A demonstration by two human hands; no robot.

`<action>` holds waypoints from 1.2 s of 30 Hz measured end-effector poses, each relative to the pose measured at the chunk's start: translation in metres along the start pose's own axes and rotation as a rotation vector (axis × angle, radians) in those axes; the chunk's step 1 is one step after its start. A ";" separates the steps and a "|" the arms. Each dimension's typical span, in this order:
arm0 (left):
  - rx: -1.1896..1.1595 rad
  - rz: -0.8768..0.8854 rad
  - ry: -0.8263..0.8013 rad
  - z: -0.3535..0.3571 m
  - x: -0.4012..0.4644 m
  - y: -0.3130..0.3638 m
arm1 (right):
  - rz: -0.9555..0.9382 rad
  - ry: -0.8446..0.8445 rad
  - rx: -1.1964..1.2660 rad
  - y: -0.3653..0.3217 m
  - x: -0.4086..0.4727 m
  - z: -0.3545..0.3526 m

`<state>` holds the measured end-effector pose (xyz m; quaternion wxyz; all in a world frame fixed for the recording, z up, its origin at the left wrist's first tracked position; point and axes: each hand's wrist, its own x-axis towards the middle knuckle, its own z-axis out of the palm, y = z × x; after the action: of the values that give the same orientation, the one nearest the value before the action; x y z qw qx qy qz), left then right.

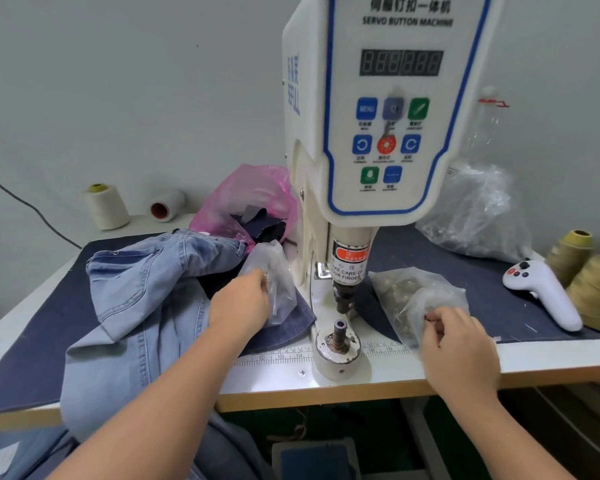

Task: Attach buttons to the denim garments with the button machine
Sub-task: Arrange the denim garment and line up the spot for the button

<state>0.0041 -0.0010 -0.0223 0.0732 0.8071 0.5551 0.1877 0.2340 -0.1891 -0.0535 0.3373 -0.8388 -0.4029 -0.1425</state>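
Fetching parts | L hand [240, 302] in clear bag [274, 282], R hand [456, 344] in button bag [409, 299], both pinching pcs, we judge | next: we load lower die [338, 336], lay denim garment [142, 289] over

We see a glossy white plastic button machine [388, 109], faded soft denim garments [142, 306], crinkly clear plastic bags [420, 299], and a matt dark cloth table cover [447, 258].
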 end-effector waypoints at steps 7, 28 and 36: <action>-0.612 -0.048 0.239 -0.017 -0.020 0.021 | -0.011 0.032 0.036 0.000 -0.002 0.000; -1.212 -0.215 -0.523 -0.026 -0.072 0.062 | -0.016 0.045 0.077 0.004 -0.004 0.001; -0.981 -0.102 -0.389 -0.020 -0.073 0.062 | -0.022 0.041 0.092 0.003 -0.005 -0.001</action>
<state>0.0273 -0.0936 0.0004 0.5527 0.6700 0.4167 0.2683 0.2332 -0.1935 -0.0565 0.3824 -0.8147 -0.4113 -0.1448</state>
